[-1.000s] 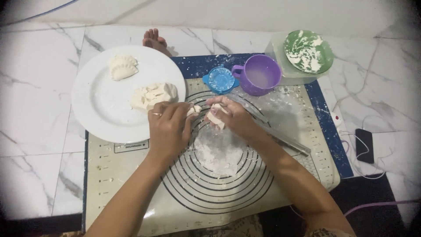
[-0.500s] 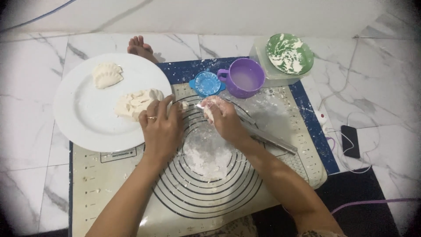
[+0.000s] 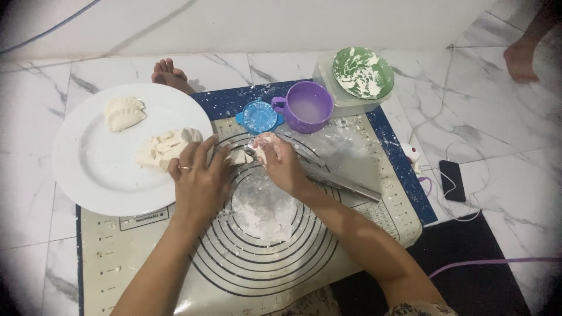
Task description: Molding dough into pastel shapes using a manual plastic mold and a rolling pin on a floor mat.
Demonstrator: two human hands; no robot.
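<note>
A beige silicone pastry mat printed with black concentric rings (image 3: 175, 263) covers the marble floor, a flour patch (image 3: 263, 208) at its centre. On its left edge sits a round white plate (image 3: 99, 175) carrying 1 folded dumpling (image 3: 123, 112) and a heap of raw dough (image 3: 164, 147). A slim metal rolling pin (image 3: 345, 182) lies diagonally under the right forearm. Behind stand a purple plastic mug (image 3: 310, 106), a flour-smeared green bowl (image 3: 363, 71) and a blue round dumpling press (image 3: 259, 117). The left hand (image 3: 202, 181) and right hand (image 3: 278, 164) meet over a small dough piece (image 3: 239, 156), both pinching it with narrow fingertips; it lies between them, long axis roughly left to right, about equally near each.
</note>
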